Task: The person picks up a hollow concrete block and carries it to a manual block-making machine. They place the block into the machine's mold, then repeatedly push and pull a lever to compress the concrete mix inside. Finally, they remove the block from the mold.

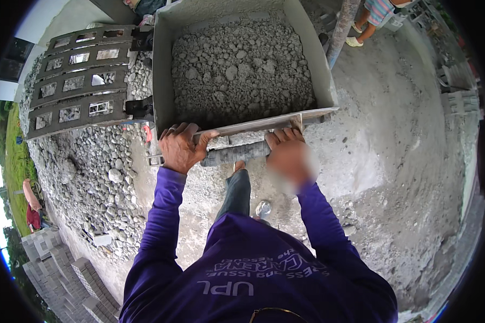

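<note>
A grey metal box (pixel 242 127) holds a heap of crumbly grey mix (pixel 242 70) right in front of me. My left hand (pixel 181 147) is closed over the left part of its near rim, thumb toward the middle. On the right, my right hand (pixel 290 159) has its fingers bent over the same rim, beside a small upright metal tab (pixel 296 123). Part of that hand is blurred. Between both hands, just below the rim, runs a thick bar wrapped in dark material (pixel 236 154). Purple sleeves cover my forearms.
Left of the box lies a grey grid with rectangular openings (pixel 75 83), above a spread of pebbles (pixel 105 177). Grey blocks (pixel 70 274) are stacked at lower left. A slanted metal pole (pixel 342 32) rises at the box's far right, near another person's legs (pixel 364 29).
</note>
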`<state>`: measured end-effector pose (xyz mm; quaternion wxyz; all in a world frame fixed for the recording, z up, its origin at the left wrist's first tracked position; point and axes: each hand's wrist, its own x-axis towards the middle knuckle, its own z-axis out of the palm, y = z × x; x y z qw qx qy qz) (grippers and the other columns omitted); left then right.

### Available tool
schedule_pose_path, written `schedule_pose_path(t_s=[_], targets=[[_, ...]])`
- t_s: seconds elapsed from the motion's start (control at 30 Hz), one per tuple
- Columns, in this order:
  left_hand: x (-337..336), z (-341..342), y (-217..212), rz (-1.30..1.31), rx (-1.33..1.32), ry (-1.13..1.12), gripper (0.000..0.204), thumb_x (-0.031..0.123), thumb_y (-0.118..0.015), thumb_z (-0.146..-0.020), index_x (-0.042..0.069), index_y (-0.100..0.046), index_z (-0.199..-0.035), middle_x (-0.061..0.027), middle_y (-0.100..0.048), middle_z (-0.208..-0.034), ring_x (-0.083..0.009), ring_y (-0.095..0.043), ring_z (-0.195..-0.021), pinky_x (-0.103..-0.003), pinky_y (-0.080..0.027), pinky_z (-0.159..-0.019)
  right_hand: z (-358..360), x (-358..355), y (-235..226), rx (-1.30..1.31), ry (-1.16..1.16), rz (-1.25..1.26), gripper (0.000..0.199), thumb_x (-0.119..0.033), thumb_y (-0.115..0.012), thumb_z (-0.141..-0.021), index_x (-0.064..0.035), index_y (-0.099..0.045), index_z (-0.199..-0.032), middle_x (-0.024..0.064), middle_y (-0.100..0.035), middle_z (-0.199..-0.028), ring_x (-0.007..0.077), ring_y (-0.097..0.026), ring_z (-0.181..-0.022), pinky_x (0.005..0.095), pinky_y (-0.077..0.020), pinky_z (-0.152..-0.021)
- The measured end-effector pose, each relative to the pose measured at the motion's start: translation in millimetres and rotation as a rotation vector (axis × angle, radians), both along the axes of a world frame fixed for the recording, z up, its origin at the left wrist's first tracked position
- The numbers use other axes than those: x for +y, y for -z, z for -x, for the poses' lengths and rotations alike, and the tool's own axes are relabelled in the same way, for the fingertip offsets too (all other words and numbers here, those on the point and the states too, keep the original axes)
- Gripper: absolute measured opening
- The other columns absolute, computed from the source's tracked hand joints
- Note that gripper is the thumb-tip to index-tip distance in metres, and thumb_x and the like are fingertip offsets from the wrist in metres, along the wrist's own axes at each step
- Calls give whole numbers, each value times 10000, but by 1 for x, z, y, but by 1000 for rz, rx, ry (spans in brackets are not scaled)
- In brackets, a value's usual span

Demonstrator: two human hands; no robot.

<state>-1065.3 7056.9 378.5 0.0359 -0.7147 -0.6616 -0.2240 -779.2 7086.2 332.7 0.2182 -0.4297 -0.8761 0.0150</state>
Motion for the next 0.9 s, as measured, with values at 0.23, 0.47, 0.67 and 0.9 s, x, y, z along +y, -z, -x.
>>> schedule_pose_path(t_s=[0.23, 0.47, 0.67, 0.9], targets=[[117, 33, 15, -106, 143, -23, 530, 649, -690, -809, 142, -648, -659, -43, -579, -599, -258, -607, -541, -363, -450, -536, 37, 114, 16, 11, -1, -133, 304, -240, -618, -517, -139, -605, -803, 9, -559, -827, 195, -550, -756, 354, -447, -723], [359, 97, 1, 117, 204, -217, 843, 853, -466, -817, 65, -744, -929, -139, -703, -777, -327, -701, -782, -463, -539, -751, 107, 365, 17, -74, 46, -231, 367, -143, -627, -577, -84, -732, -924, 107, -719, -857, 263, -695, -839, 418, -557, -756], [397, 117, 7, 266, 160, -298, 1025, 917, -360, -799, 11, -725, -1109, -233, -712, -1018, -406, -635, -1122, -497, -425, -1040, 128, 403, -24, -294, 44, 242, 238, -104, -607, -693, -59, -730, -893, 149, -734, -849, 296, -710, -805, 436, -543, -783], [207, 60, -22, 335, 139, -185, 1001, 926, -413, -763, -8, -739, -921, -245, -684, -846, -417, -671, -917, -515, -500, -870, 71, 219, -41, -361, -55, 444, 211, -104, -637, -677, -47, -729, -858, 179, -732, -860, 325, -719, -840, 442, -537, -800]])
